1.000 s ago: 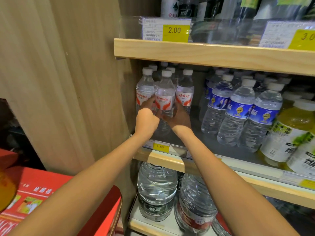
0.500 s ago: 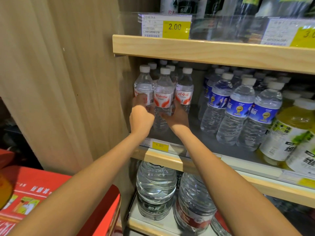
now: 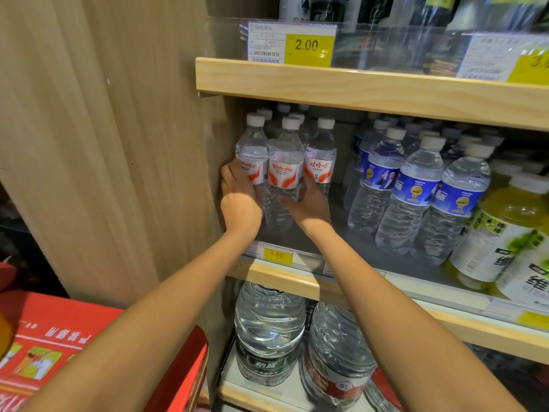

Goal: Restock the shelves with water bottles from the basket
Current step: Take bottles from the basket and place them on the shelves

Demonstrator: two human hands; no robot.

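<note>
Wood-grain panelling [image 3: 104, 144] closed off the left side of a shop shelf [image 3: 276, 278] in the head view. Three clear water bottles with red-and-white labels stood upright at the shelf's left end, with their long axes vertical, white caps up and labels facing the camera.

The left hand [image 3: 240, 200] was curled round the left bottle [image 3: 252, 162], close against the panelling. The right hand [image 3: 310, 206] gripped the lower half of the middle bottle [image 3: 283, 173], thumb across its front. The right bottle [image 3: 320, 162] stood just beside it, and more white caps showed behind.

Further right stood blue-labelled bottles [image 3: 416, 191], then yellow-green drinks [image 3: 502, 233]. A yellow price tag [image 3: 277, 254] on the shelf edge read 1.50. Large water jugs [image 3: 269, 331] sat on the shelf below. A red carton [image 3: 59, 337] lay at lower left.
</note>
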